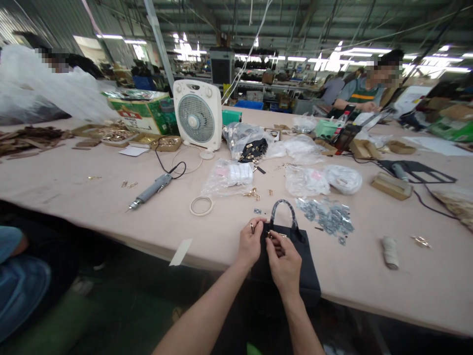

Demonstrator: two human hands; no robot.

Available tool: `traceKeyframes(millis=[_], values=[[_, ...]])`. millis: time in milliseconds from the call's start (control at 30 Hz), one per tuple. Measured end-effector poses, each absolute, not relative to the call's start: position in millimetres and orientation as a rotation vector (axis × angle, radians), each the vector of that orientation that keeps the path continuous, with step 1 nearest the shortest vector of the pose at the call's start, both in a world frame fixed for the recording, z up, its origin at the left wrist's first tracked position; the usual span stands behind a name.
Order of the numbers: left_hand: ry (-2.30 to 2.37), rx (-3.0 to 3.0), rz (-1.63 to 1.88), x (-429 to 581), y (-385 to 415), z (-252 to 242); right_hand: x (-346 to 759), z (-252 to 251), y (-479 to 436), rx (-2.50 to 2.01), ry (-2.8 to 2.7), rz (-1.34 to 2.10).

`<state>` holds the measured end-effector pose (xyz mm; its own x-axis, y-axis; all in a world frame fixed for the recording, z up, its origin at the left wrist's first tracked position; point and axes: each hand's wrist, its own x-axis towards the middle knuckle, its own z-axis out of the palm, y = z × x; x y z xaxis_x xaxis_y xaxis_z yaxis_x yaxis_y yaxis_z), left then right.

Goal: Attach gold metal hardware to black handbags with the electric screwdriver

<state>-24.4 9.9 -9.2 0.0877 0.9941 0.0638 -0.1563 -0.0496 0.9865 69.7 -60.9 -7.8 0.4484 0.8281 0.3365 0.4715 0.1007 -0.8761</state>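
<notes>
A small black handbag with a looped handle lies at the near edge of the beige table, hanging partly over it. My left hand is closed, pinching a small gold metal fitting beside the bag's top. My right hand rests on the bag, fingers pinched on a gold clasp part at the bag's opening. A pile of small silvery metal pieces lies just right of the handle.
An electric screwdriver, a tape ring, plastic bags of parts, a white fan, trays of gold hardware and a thread spool lie on the table. A seated person works at far right.
</notes>
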Motion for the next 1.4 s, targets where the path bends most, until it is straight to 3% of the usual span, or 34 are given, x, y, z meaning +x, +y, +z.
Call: traceKeyframes(millis=[767, 967, 1167, 1400], values=[[1.111, 1.395, 1.200, -24, 2, -4, 68, -6, -54, -1.758, -1.459, 0.255], [1.148, 1.513, 1.331, -23, 10, -23, 81, -2, -52, -1.446, -1.324, 0.471], [1.145, 1.490, 1.387, -23, 10, -22, 126, 13, 16, -1.446, -1.021, 0.312], [1.115, 1.487, 1.364, -26, 10, -16, 151, -7, 115, -1.794, -1.566, 0.325]])
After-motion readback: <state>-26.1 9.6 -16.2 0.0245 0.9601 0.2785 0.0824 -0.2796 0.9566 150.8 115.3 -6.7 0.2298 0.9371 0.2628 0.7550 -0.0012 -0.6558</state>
